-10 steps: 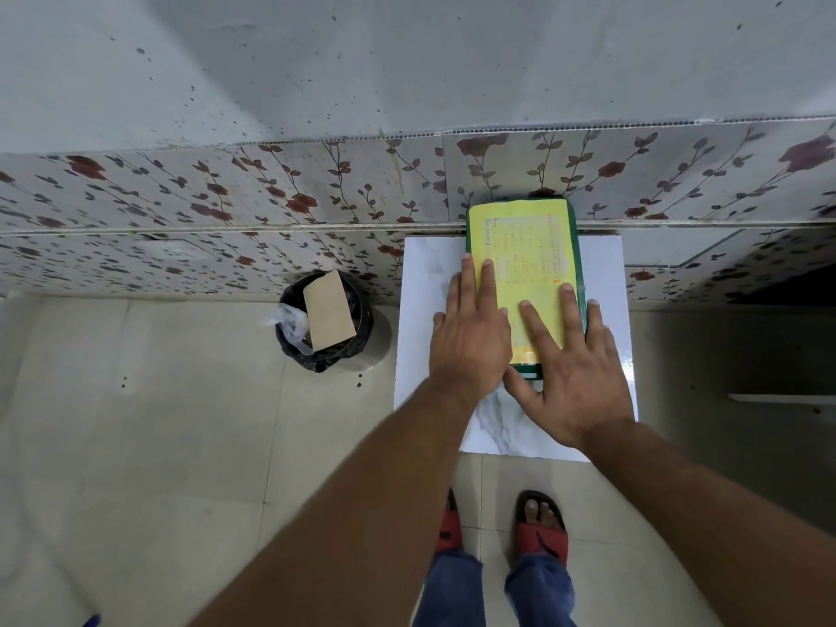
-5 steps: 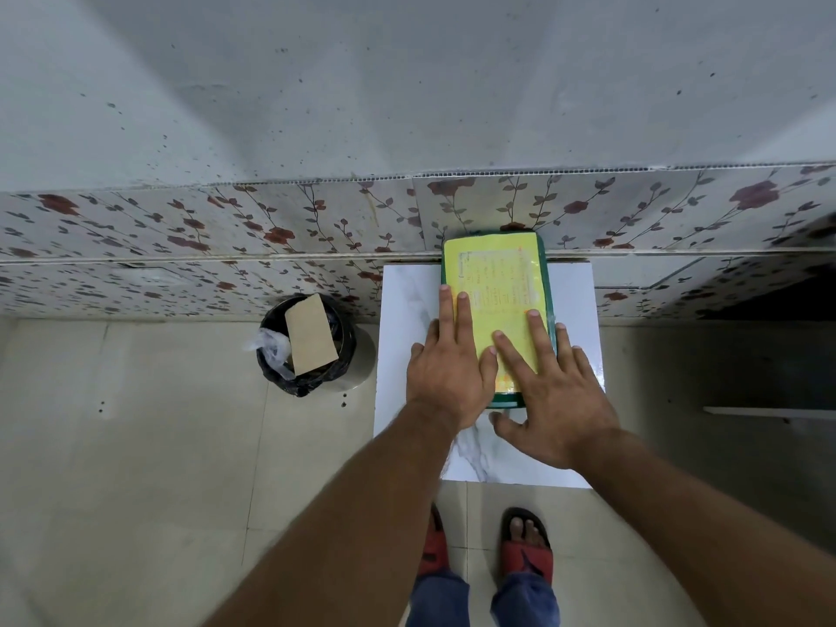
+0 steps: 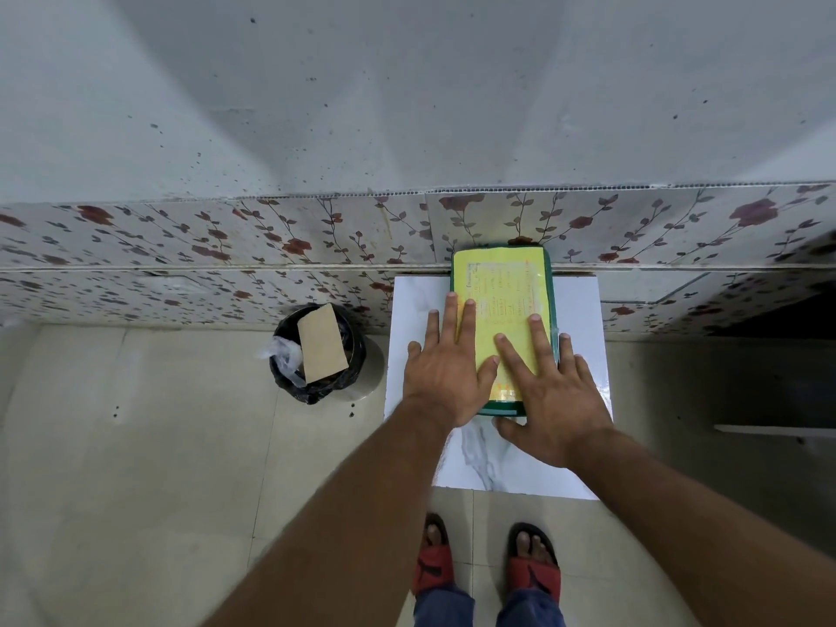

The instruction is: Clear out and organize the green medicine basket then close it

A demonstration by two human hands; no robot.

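The green medicine basket (image 3: 548, 282) stands on a white marble-patterned table top (image 3: 416, 305), pushed back against the flowered wall. Its lid is down, and a yellow printed sheet (image 3: 502, 282) covers the top. My left hand (image 3: 445, 368) lies flat on the basket's left edge with the fingers spread, partly on the table. My right hand (image 3: 549, 391) lies flat on the lid's near right part, its thumb at the basket's front edge. Neither hand grips anything. The basket's contents are hidden.
A small bin with a black liner (image 3: 316, 382) stands on the tiled floor to the left of the table, holding a brown card piece (image 3: 322, 341) and clear plastic. My feet in red sandals (image 3: 484, 563) are under the table's near edge. A pale ledge (image 3: 773, 428) juts out at right.
Both hands stay flat on the closed lid. The view has tilted up and shifted, so the basket sits lower in the frame; my left hand has slid slightly outward to the left.
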